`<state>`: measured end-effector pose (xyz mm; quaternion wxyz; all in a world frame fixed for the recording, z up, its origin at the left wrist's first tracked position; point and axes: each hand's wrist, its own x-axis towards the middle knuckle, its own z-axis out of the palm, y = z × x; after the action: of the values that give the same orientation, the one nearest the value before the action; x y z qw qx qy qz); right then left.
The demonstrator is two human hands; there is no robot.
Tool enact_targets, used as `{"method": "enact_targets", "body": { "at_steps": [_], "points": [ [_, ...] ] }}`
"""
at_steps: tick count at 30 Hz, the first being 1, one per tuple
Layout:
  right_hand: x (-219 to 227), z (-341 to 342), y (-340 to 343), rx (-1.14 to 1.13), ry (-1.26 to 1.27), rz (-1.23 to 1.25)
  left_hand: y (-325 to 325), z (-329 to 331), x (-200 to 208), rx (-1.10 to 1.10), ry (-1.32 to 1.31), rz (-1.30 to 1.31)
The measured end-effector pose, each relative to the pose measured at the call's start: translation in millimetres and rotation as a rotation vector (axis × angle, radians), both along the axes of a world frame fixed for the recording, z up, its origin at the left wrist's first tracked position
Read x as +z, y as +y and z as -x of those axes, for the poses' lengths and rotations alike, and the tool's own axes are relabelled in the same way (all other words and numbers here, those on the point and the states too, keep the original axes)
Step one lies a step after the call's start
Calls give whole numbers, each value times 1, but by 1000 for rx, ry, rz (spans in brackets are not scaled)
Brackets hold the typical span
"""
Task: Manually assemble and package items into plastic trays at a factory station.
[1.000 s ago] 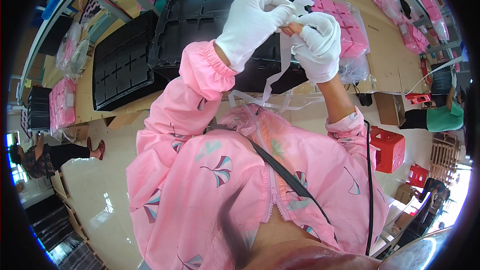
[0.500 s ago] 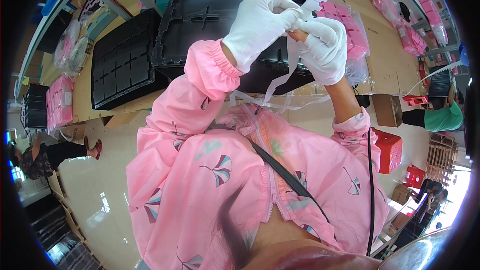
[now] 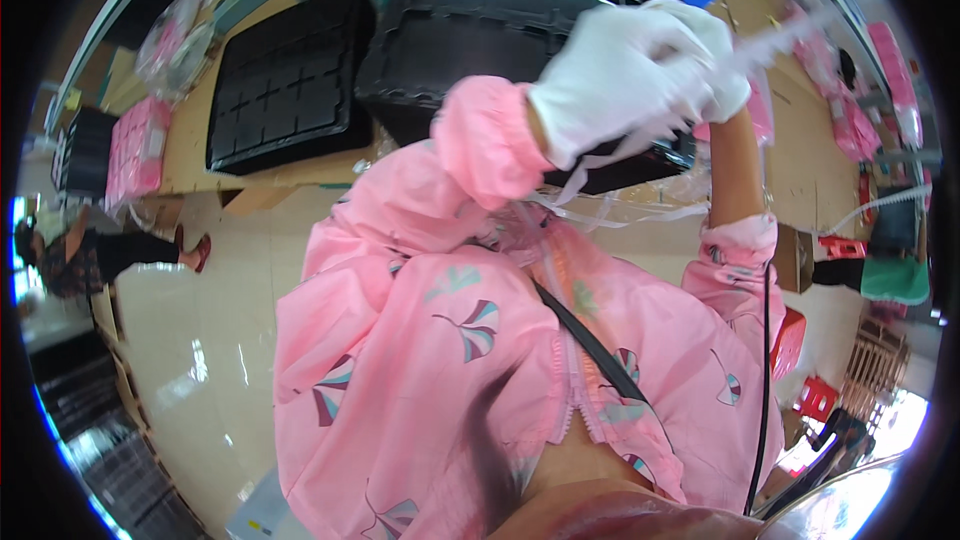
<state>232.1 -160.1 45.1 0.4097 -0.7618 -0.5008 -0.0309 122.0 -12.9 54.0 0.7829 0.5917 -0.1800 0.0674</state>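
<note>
A white strip (image 3: 770, 48) with a toothed edge is held up in front of the body, above the near right corner of the large black tray (image 3: 480, 25), and its upper end is pointed out to the right over the tabletop (image 3: 805, 165). By the left hand (image 3: 612, 85), clad in a white glove, the strip is gripped, the fingers being curled together and clamped on it where it is crossed. The right hand (image 3: 715, 55), gloved as well, is set close against the left and partly covered by it; because this spot is blurred, it cannot be told whether its fingers are closed on the strip or merely laid beside it. For neat work, the strip is best pinched flat by the fingertips of both hands, with the grips kept close together so that any pull is shared evenly and the thin teeth are neither folded nor torn. Twists are best smoothed out along its length, since a slack ribbon (image 3: 650, 218) is hung below the hands near the table edge, where it could be snagged. Care is also needed with loose glove cloth, by which a tooth could be caught. The sleeves (image 3: 490, 140) are best held clear of the trays, the smaller black tray (image 3: 285, 85) being placed to the left.
</note>
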Motion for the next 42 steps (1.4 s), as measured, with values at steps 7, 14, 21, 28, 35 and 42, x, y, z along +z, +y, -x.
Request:
{"method": "enact_targets", "body": {
  "at_steps": [7,14,21,28,35,42],
  "points": [
    [-10,5,138,351,136,516,-21,26,9,-3,77,-114],
    [-16,13,201,359,108,615,-7,33,14,-12,152,-102],
    [-20,19,222,331,-6,704,0,35,19,-58,188,-26],
    [-19,34,223,232,-102,838,4,35,20,-26,163,-69],
    [-31,10,183,-64,-51,357,2,14,11,45,-27,-103],
    [-31,-48,23,63,872,-612,21,-18,17,89,2,-62]
  ]
}}
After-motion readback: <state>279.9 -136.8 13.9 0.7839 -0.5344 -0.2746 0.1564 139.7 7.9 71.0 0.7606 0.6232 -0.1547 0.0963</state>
